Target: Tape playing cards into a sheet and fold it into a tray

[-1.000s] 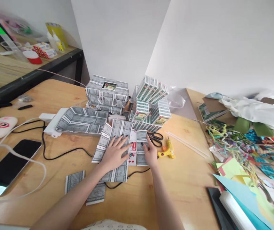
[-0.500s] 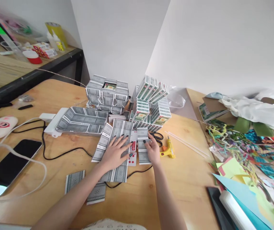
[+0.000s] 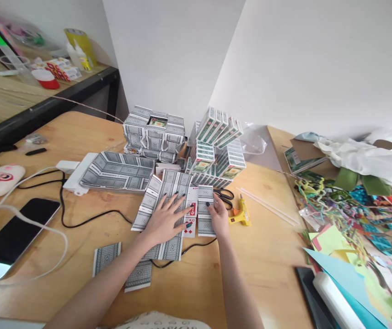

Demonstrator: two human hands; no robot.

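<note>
My left hand (image 3: pixel 164 219) lies flat with fingers spread on a panel of joined playing cards (image 3: pixel 172 249), patterned grey backs up. Its fingertips reach face-up cards with red diamonds (image 3: pixel 189 228) along the panel's right edge. A narrow strip of playing cards (image 3: pixel 205 212) is held at its right side by my right hand (image 3: pixel 219 214), thumb on top; the fingers beneath are partly hidden. The strip lies just right of the face-up cards, a thin gap between them. Another slanted card strip (image 3: pixel 147 205) sits left of the panel.
Behind stand a card-covered structure (image 3: pixel 154 135), a card tray (image 3: pixel 118 171) and stacked card boxes (image 3: pixel 201 155). Black scissors (image 3: pixel 226 195) and a yellow glue gun (image 3: pixel 241 212) lie to the right. A black cable (image 3: pixel 113 213) crosses the table; a phone (image 3: pixel 17 235) is at left.
My right hand and the card strip have shifted slightly right, so the gap beside the face-up cards is a little wider. My left hand stays flat on the panel.
</note>
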